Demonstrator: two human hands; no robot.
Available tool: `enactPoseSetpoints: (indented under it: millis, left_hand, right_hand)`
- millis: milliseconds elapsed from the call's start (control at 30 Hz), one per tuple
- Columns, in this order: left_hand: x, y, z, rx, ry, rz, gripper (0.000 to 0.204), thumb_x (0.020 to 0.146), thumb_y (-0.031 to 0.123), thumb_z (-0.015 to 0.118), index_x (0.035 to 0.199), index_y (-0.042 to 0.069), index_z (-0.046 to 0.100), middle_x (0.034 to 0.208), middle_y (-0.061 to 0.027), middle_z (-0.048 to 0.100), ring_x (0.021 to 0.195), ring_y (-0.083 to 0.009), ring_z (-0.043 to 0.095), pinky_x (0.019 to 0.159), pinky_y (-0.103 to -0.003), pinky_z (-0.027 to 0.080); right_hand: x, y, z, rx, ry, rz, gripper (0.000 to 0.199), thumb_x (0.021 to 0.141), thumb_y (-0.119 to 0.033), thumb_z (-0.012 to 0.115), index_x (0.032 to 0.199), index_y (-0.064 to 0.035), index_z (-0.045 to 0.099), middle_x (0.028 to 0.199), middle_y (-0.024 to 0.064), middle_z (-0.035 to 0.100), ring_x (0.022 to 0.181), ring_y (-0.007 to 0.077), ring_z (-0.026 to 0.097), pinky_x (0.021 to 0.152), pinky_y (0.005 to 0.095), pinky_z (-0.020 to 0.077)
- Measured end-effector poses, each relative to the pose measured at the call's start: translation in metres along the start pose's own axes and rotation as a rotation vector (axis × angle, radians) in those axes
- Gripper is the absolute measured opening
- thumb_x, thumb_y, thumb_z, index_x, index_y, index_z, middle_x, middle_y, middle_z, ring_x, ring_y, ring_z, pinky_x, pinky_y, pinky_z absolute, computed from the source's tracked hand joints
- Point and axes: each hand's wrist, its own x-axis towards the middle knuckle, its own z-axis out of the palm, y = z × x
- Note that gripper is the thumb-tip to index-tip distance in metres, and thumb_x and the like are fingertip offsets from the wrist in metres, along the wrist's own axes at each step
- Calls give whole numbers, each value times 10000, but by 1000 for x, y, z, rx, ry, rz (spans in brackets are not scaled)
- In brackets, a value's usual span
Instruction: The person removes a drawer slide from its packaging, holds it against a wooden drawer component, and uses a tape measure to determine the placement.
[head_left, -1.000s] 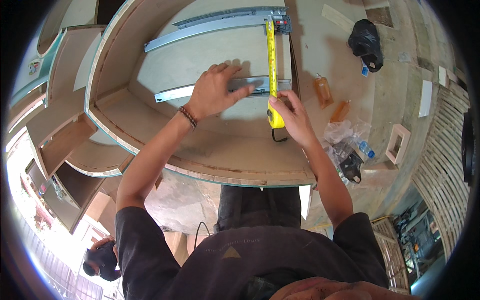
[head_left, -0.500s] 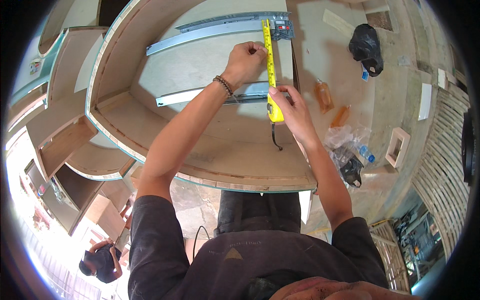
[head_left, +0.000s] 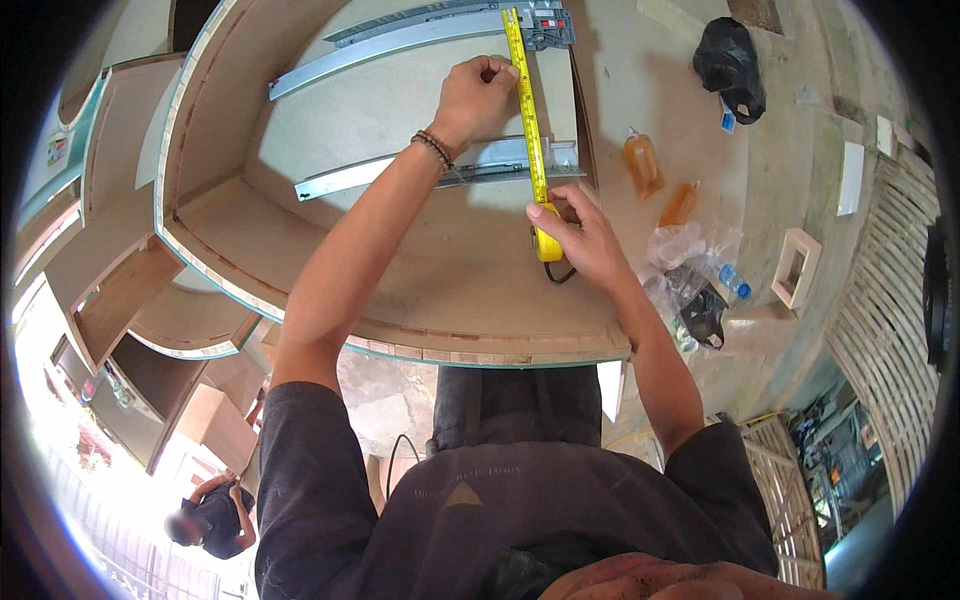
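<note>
A yellow tape measure (head_left: 547,246) is in my right hand (head_left: 585,235), its thumb and fingers closed around the case. The yellow blade (head_left: 529,115) runs away from me across two metal drawer slides. Its far end lies at the far slide (head_left: 400,55), by the grey end bracket (head_left: 547,28). The blade also passes over the near slide (head_left: 350,178). My left hand (head_left: 475,100) is pinched at the blade's left edge, between the slides. Whether its fingertips grip the blade or something small is hidden. Both slides lie on the inner panel of a curved wooden cabinet (head_left: 480,347).
Right of the cabinet are a black plastic bag (head_left: 728,68), two orange-filled bags (head_left: 643,165), clear plastic with a bottle (head_left: 735,282), and a small wooden frame (head_left: 795,268). More cabinet parts (head_left: 130,290) stand left. Another person (head_left: 215,515) is at the lower left.
My right hand has drawn the tape case nearer to me, so more blade shows. My left hand stays pinched beside the blade. The whole view has shifted slightly.
</note>
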Motion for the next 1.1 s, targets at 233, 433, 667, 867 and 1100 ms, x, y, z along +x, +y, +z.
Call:
enactPoseSetpoints:
  millis: [233, 433, 667, 867, 1100]
  left_hand:
    - [-31, 26, -19, 364, -61, 162, 456, 926, 448, 660, 1045, 11, 716, 917, -137, 726, 830, -257, 683, 759, -362, 534]
    - [-77, 16, -46, 852, -186, 546, 632, 797, 516, 739, 1176, 18, 650, 1202, -225, 649, 1102, -401, 616, 931, -479, 503]
    - [-94, 2, -49, 1128, -169, 556, 617, 677, 414, 838, 1107, 75, 553, 1085, -123, 592, 1081, -285, 585, 899, -425, 476]
    - [-92, 13, -52, 1256, -274, 442, 622, 694, 436, 827, 1146, 105, 557, 1063, -109, 614, 1019, -276, 616, 873, -426, 449]
    - [-94, 10, -55, 1212, -235, 527, 641, 694, 417, 821, 1202, 140, 546, 1022, -107, 618, 957, -280, 646, 847, -430, 442]
  right_hand:
    - [5, 4, 1, 37, -17, 0, 738, 832, -652, 690, 1207, -20, 619, 923, 146, 681, 845, 213, 663, 758, 340, 515]
    - [1, -7, -1, 73, -37, 37, 717, 840, -645, 687, 1196, -26, 618, 906, 142, 679, 808, 205, 668, 700, 329, 525]
    - [6, 6, 1, 12, 3, -29, 672, 856, -609, 696, 1190, -33, 610, 891, 134, 664, 785, 189, 665, 634, 322, 539]
    - [-1, -9, 1, 114, -11, -3, 606, 883, -562, 698, 1169, -34, 613, 855, 118, 673, 759, 178, 651, 644, 321, 529]
    - [-2, -14, 4, 139, 12, 25, 542, 902, -504, 710, 1151, -32, 621, 807, 88, 654, 684, 146, 640, 563, 312, 539]
